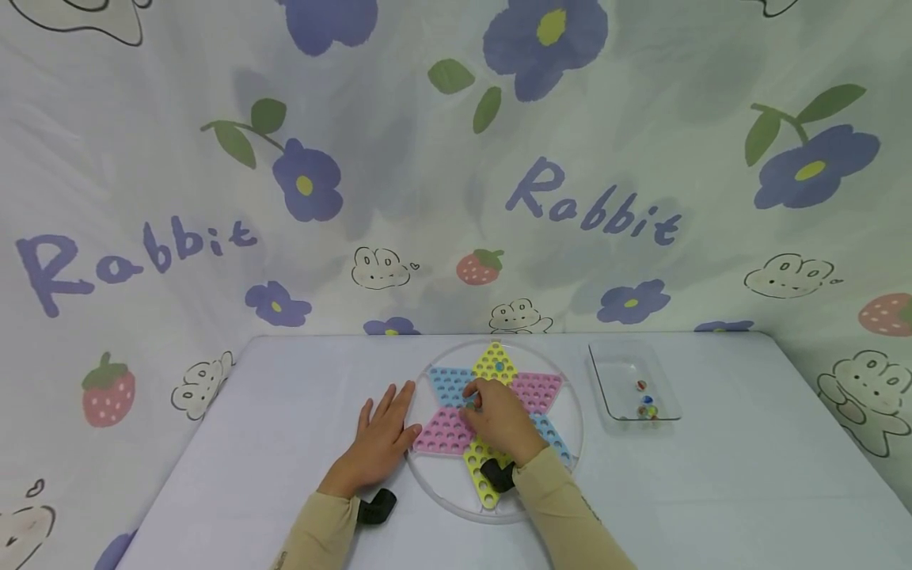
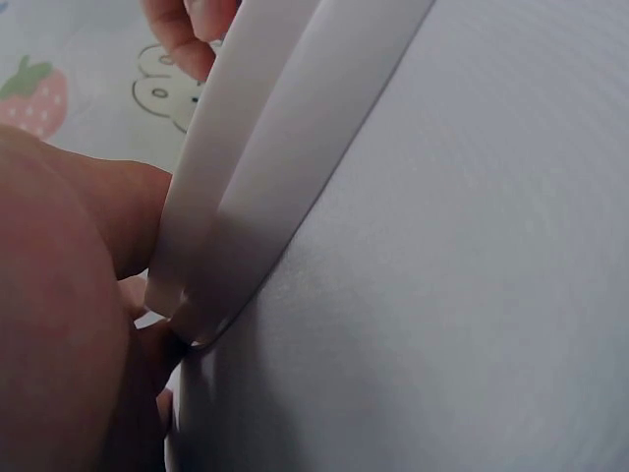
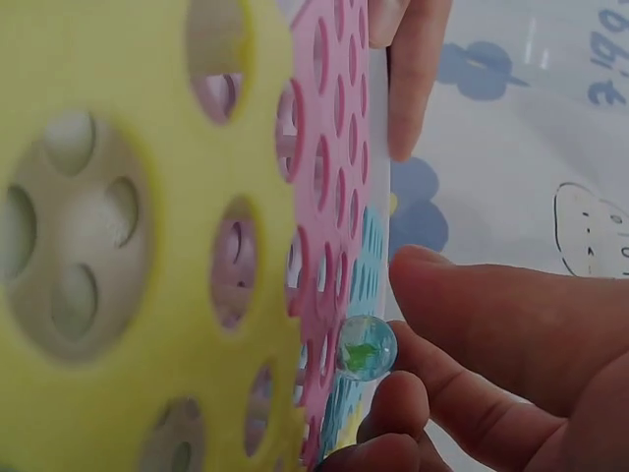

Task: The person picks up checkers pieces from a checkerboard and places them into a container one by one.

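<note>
A round Chinese checkers board (image 1: 445,503) with a pink, yellow and blue hole-studded star lies on the table. My right hand (image 1: 502,416) reaches over its middle, fingers bent. In the right wrist view a clear marble (image 3: 367,348) with green inside sits at the pink holes, right at my fingertips, and a gap shows between it and the thumb (image 3: 428,258). Another marble (image 1: 499,366) rests in the far yellow point. My left hand (image 1: 378,439) lies flat with fingers spread, its thumb against the board's left rim (image 2: 236,147).
A clear plastic box (image 1: 606,396) stands right of the board, with several marbles (image 1: 647,405) inside. A cloth backdrop (image 1: 427,198) printed with flowers and rabbits rises behind the white table (image 1: 748,459). Black devices (image 1: 376,507) are worn at both wrists.
</note>
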Motion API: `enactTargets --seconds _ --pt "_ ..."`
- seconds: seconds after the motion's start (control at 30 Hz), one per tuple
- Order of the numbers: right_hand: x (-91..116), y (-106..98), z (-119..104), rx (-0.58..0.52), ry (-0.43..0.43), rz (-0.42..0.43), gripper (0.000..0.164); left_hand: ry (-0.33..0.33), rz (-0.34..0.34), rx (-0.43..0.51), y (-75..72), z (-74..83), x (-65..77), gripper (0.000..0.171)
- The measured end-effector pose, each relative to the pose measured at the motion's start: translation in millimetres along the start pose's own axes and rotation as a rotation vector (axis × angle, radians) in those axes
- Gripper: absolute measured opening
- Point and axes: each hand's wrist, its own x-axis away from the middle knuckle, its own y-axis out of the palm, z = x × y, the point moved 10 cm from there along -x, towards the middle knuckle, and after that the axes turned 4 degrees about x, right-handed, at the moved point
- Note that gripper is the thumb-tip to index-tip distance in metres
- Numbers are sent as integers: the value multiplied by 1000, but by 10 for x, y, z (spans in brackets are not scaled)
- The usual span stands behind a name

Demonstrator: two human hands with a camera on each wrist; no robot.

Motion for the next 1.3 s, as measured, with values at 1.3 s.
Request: enactTargets --seconds 1.3 --pt "34 -55 41 -20 -6 23 16 -8 -13 -3 3 -7 5 68"
